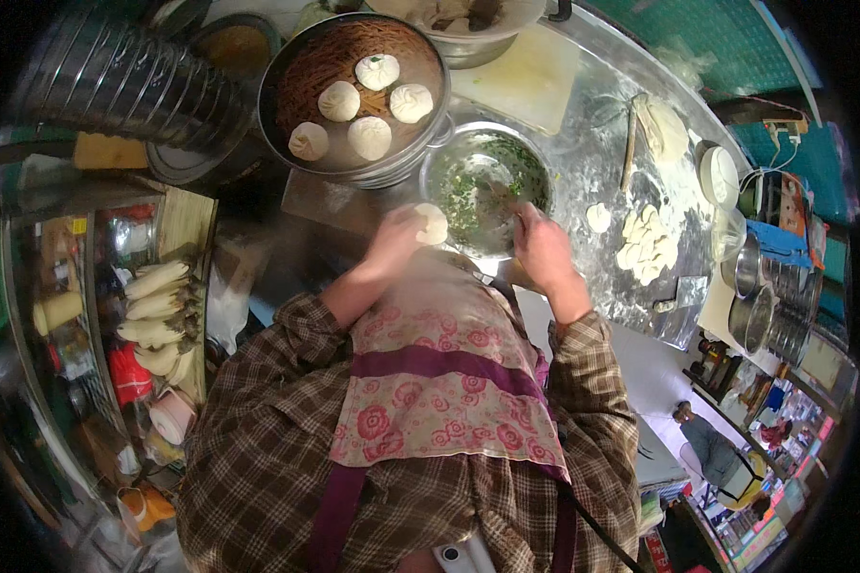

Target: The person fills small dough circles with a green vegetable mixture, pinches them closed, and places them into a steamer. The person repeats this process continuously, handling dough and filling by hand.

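Note:
My left hand (400, 233) holds a flat round dough wrapper (431, 223) at the near left rim of a metal bowl (487, 129). In the bowl is a chopped green filling (473, 188). My right hand (542, 247) is closed at the bowl's right rim, its fingertips around a thin tool that I cannot make out. Several pleated buns (369, 138) sit apart on the brown liner of a round steamer (261, 107) at the upper left. On the floured metal worktop (588, 301) at right lie a pile of dough pieces (647, 243), a single dough piece (598, 218), a rolling pin (628, 147) and a dough lump (663, 129).
A cutting board (523, 79) and a large basin (473, 46) stand beyond the bowl. Stacked metal steamers (136, 89) are at the upper left. A small scraper (691, 291) lies near the worktop's right edge, with metal pots (751, 319) beyond. A person (713, 444) is at the lower right.

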Tool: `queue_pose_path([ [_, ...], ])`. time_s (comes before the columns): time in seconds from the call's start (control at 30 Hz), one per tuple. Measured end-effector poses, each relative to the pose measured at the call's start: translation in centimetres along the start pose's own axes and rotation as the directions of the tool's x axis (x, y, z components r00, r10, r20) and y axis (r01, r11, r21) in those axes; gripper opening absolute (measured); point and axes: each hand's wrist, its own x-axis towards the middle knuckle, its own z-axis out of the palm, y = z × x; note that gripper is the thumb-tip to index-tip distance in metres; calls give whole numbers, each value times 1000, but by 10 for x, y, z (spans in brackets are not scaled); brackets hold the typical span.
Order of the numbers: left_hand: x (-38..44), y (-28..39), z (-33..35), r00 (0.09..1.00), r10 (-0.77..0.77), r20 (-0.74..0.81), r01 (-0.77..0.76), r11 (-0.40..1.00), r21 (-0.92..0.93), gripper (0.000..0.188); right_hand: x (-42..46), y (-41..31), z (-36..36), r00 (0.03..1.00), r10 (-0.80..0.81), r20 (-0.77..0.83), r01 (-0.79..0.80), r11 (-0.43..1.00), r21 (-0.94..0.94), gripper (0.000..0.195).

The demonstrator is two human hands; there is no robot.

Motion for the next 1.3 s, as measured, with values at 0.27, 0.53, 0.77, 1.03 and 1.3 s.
queue_pose_path([
  [0.27,-16,48,23,977,-207,-43,185,934,-305,23,-3,7,6,989,-124,78,133,984,-115,22],
  [0.53,-17,42,23,986,-165,-36,148,949,-279,24,-40,-18,-13,974,-1,227,-18,996,85,21],
  [0.77,-12,24,14,993,-114,-21,106,964,-245,26,-61,-39,-4,964,116,237,-202,902,381,31],
  [1.03,-15,32,17,990,-138,-17,130,961,-245,29,-67,-32,25,921,273,279,-377,435,818,21],
  [1.3,-21,57,25,995,-71,-64,59,983,-174,25,-60,-39,-4,889,374,265,-365,229,902,18],
])
